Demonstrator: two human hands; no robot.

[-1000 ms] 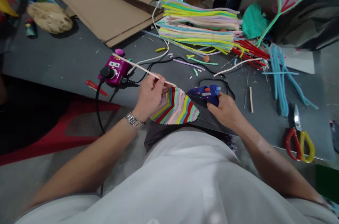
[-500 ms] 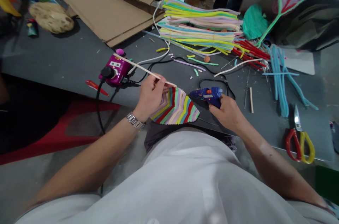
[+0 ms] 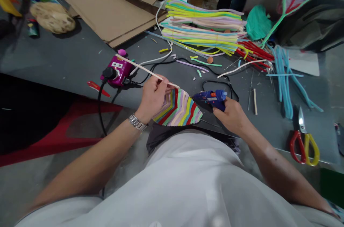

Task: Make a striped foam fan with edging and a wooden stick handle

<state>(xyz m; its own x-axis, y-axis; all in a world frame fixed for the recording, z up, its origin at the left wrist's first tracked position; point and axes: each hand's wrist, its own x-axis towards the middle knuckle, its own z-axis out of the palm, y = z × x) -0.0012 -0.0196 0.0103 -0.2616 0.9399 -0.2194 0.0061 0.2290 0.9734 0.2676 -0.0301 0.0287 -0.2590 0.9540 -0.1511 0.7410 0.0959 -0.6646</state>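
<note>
Pinched in my left hand point(image 3: 153, 94) is a cream pipe cleaner point(image 3: 139, 66), its long end slanting up and left over the power socket. The same hand rests on a striped piece of pipe cleaners point(image 3: 178, 110) in red, yellow, lilac and green, partly hidden under my fingers. My right hand point(image 3: 233, 114) is closed round the handle of a blue hot glue gun point(image 3: 212, 97). Its nozzle points left, close to the upper right edge of the striped piece; whether it touches I cannot tell.
A purple power socket point(image 3: 118, 69) stands left, with cables around it. Bundled pipe cleaners point(image 3: 204, 35) lie behind, beside cardboard sheets point(image 3: 107, 8). At right are light blue pipe cleaners point(image 3: 283, 83) and scissors point(image 3: 302, 137). A red-handled tool point(image 3: 98, 88) lies near the table edge.
My right hand and the glue gun have shifted very slightly to the right. My left hand, the cream pipe cleaner and the striped piece look unmoved.
</note>
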